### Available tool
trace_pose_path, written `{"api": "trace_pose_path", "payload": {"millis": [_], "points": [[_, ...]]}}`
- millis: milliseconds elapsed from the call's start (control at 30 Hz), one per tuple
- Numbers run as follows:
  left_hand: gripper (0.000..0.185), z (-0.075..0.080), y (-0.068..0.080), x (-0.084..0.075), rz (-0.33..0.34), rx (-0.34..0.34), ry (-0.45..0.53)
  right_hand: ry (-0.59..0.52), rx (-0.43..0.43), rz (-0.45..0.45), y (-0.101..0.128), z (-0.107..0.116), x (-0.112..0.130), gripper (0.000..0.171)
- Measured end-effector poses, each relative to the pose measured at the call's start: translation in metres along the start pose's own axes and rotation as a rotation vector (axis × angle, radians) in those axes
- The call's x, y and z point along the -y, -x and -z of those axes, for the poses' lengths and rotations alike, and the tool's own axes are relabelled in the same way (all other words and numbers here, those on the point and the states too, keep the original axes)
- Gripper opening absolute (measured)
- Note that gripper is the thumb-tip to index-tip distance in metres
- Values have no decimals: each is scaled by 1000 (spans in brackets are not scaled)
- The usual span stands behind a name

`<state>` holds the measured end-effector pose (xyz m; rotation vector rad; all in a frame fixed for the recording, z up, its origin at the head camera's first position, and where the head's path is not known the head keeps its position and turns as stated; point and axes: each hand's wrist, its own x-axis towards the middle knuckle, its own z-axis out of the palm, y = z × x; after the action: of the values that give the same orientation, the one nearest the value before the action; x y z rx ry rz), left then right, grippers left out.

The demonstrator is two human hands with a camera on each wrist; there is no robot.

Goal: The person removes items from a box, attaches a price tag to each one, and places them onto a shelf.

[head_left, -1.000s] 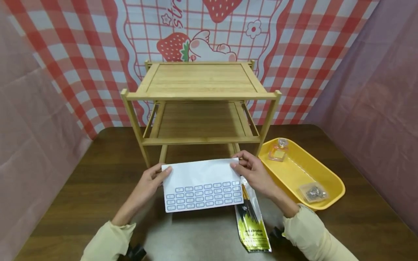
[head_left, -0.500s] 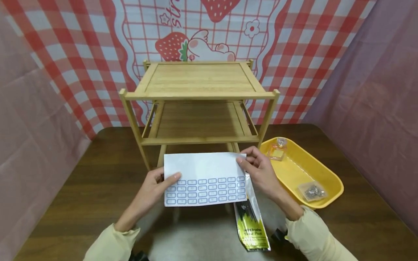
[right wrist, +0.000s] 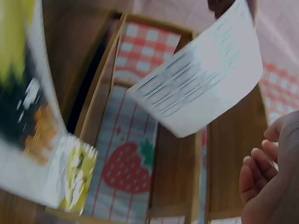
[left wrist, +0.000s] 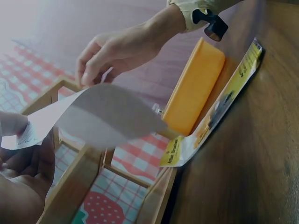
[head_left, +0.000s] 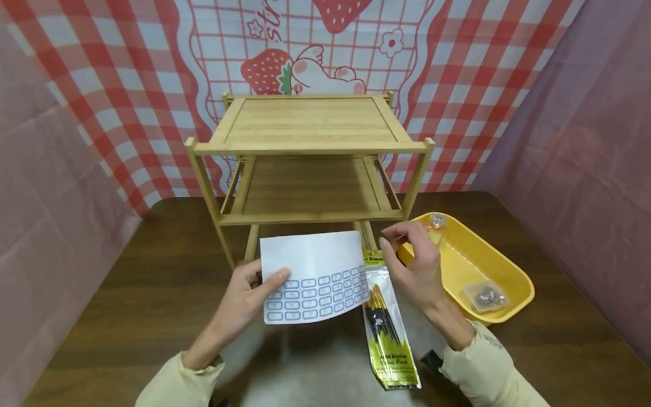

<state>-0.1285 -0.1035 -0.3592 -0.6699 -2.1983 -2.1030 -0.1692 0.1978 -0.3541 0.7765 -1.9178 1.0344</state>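
Observation:
My left hand (head_left: 244, 299) pinches the left edge of a white label sheet (head_left: 310, 254), thumb on top. The sheet carries rows of blue-outlined labels along its lower part, and its right side bends away in the head view. My right hand (head_left: 417, 263) is apart from the sheet, to its right, with loosely bent fingers and nothing visible between them. Below and left of the right hand lies a clear and yellow packet of artist brushes (head_left: 389, 339). In the left wrist view the sheet's plain back (left wrist: 110, 114) curls below the right hand (left wrist: 119, 53).
A wooden tiered shelf (head_left: 310, 148) stands behind the hands. At right, a yellow tray (head_left: 519, 271) holds a perfume bottle (head_left: 436, 223) and a clear packet of small metal pieces (head_left: 485, 296). Checked cloth (head_left: 473, 85) hangs behind the dark wooden table (head_left: 168, 282).
The right hand has let go of the sheet's right edge and moved slightly right. That side of the sheet now bends freely, and more of the brush packet shows.

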Motion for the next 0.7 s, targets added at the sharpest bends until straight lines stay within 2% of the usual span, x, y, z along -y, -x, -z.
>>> {"api": "trace_pose_path", "payload": {"millis": [67,133,233,367,500,700], "points": [[22,-3,0,-2,-7,-10,2,10,10,102,-1,-5,5,15],[22,-6,0,-4,-13,-17,11,-10,41,166,-1,-11,14,21],[21,-11,-1,-5,-14,-21,14,-54,111,240,0,-23,31,28],[21,-17,-2,-3,-17,-26,7,-109,200,297,2,-36,49,23],[21,-22,-2,-2,-35,-30,25,-87,244,303,4,-44,56,20],[21,-26,-3,0,-43,-39,30,-45,255,268,8,-49,58,23]]}}
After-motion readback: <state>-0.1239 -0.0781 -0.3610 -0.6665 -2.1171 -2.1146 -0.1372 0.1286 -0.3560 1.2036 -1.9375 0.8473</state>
